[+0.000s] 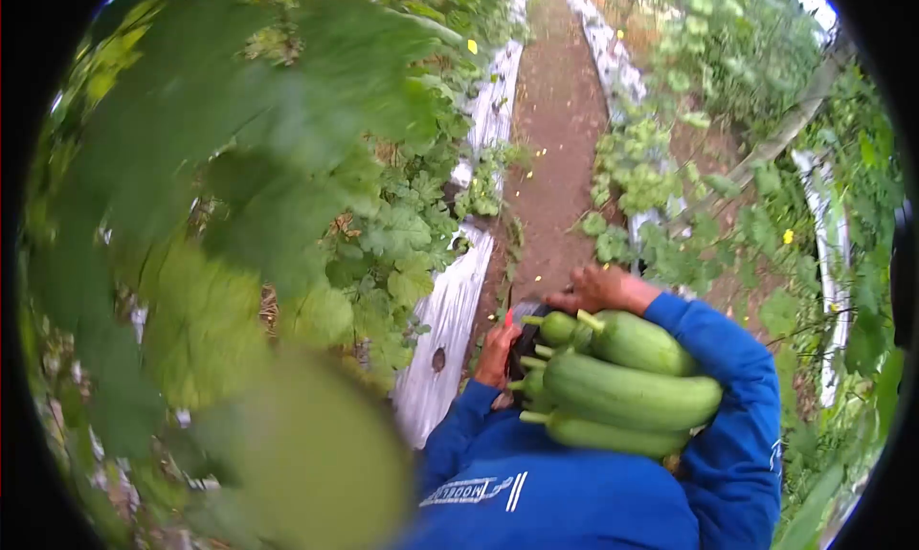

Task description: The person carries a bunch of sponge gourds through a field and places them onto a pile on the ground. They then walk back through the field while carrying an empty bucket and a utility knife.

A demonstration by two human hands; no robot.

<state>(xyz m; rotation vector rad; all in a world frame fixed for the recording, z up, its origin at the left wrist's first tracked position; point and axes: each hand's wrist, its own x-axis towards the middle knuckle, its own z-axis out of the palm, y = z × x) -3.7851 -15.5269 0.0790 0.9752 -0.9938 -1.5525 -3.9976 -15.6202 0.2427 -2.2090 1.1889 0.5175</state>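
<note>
Several long green luffa gourds (632,392) lie stacked against my blue shirt, cradled in the crook of my right arm with their stem ends pointing left. My right hand (605,290) reaches round beyond the stack, fingers stretched toward the left, just above the stem ends. Close to the gourds' left side, my left hand (498,354) is closed around a small red object (509,317), which sticks up from the fingers. Between the two hands is a dark and grey item (528,313), partly hidden by the gourds; what it is I cannot tell.
A bare soil path (555,148) runs ahead between strips of silvery plastic mulch (445,335). Leafy vines (397,229) crowd the left side, and large blurred leaves (239,119) hang close to the camera. More low vines (651,181) and a slanting pole (790,124) stand at right.
</note>
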